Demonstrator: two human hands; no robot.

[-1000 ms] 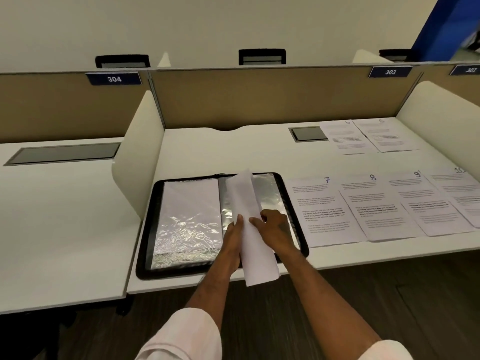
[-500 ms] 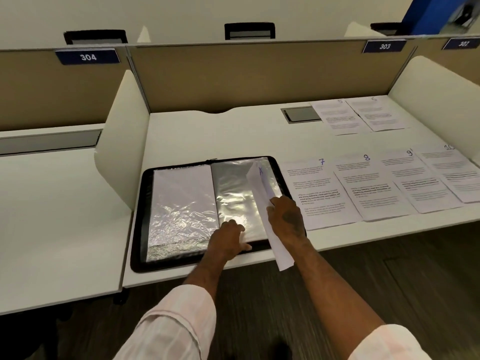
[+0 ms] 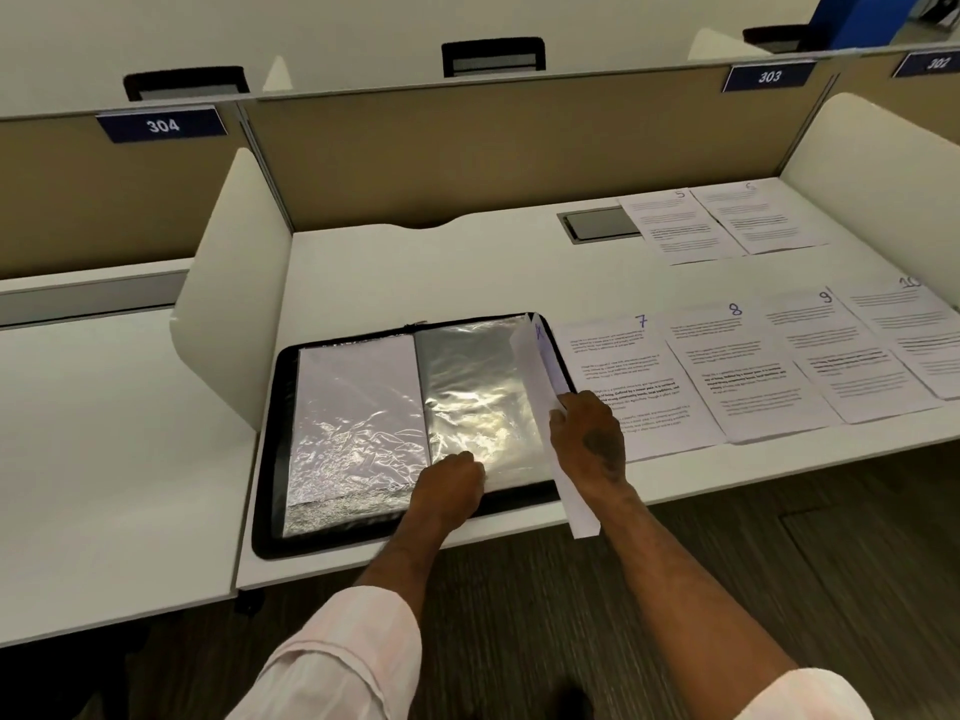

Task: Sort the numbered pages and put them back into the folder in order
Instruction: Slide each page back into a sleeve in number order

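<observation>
Desk [image 3: 415,272]: right hand [image 3: 592,439] grips curled page [image 3: 535,366]; left hand [image 3: 452,485] on folder [image 3: 270,449], grip unclear

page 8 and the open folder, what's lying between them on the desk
Head view: page 7 lies flat between the folder and page 8, and the right hand holds a curled sheet above the folder's right edge.

White desk [image 3: 415,272], tan partition [image 3: 467,148], label 304 [image 3: 162,125], label 303 [image 3: 769,76]
</observation>
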